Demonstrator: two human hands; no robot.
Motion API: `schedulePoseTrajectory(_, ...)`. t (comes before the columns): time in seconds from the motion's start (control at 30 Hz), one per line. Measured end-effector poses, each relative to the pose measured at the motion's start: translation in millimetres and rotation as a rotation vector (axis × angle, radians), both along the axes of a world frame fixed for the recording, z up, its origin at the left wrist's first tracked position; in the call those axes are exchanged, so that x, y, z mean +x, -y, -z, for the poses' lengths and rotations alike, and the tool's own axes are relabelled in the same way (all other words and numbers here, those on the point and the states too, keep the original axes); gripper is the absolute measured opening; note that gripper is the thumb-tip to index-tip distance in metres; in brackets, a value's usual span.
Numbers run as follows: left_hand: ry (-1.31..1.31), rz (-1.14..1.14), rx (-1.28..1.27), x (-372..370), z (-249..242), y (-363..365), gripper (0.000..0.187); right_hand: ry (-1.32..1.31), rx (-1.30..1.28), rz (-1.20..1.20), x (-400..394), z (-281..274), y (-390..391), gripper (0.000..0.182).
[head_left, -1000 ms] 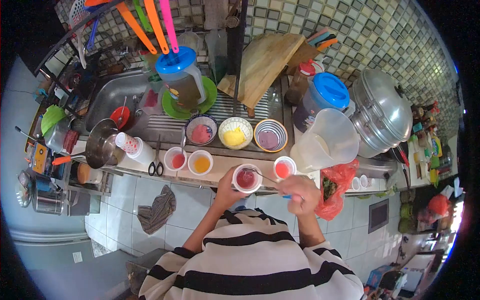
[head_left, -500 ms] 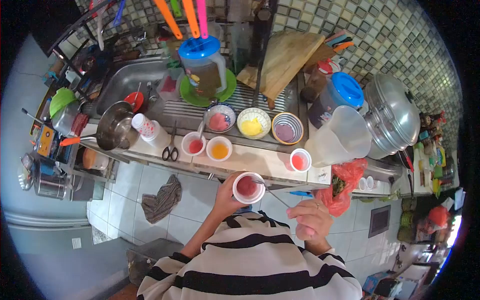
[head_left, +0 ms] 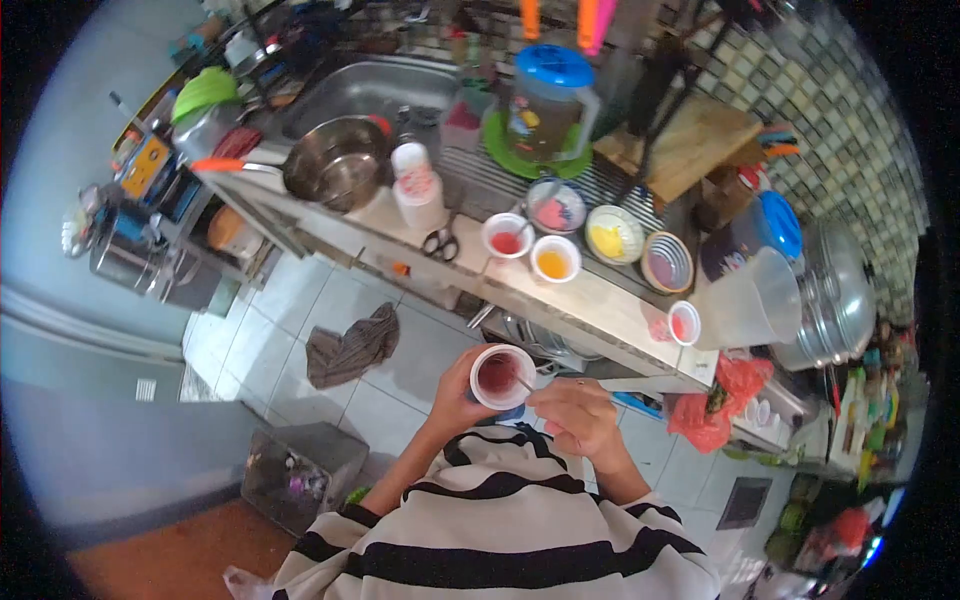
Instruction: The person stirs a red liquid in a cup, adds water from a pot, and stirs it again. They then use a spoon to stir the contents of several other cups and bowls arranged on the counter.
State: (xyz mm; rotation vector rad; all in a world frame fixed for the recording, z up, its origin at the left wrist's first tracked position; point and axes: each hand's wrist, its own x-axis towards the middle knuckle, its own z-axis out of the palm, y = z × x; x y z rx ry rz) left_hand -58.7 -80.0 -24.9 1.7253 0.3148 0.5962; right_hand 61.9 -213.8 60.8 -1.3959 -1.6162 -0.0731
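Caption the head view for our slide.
Left hand holds a white cup of red contents, right hand a spoon.

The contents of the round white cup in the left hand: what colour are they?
The contents are dark pinkish-red, best seen in the head view.

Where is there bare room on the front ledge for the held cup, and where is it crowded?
The held cup could likely fit on the ledge between the orange-filled cup and the lone cup to its right, before the striped bowl. Further left is crowded: pot, stacked cups, scissors and red-filled cup sit close.
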Motion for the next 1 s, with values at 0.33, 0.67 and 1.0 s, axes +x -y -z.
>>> schedulePoseTrajectory(0.33,-0.039,-0.268,-0.172,-74.2,-7.0,-61.7,0.061,-0.286,0.469,-0.238,-33.3,-13.6,-93.6,0.031)
schedulePoseTrajectory(0.67,0.019,-0.341,-0.224,-121.8,-9.7,-191.9,0.063,-0.677,0.422,-0.148,-84.1,6.5,-221.6,0.025)
schedulePoseTrajectory(1.0,-0.088,-0.254,-0.052,-180.5,-37.7,-334.2,0.060,-1.440,0.557,0.331,-122.2,3.1,-359.4,0.024)
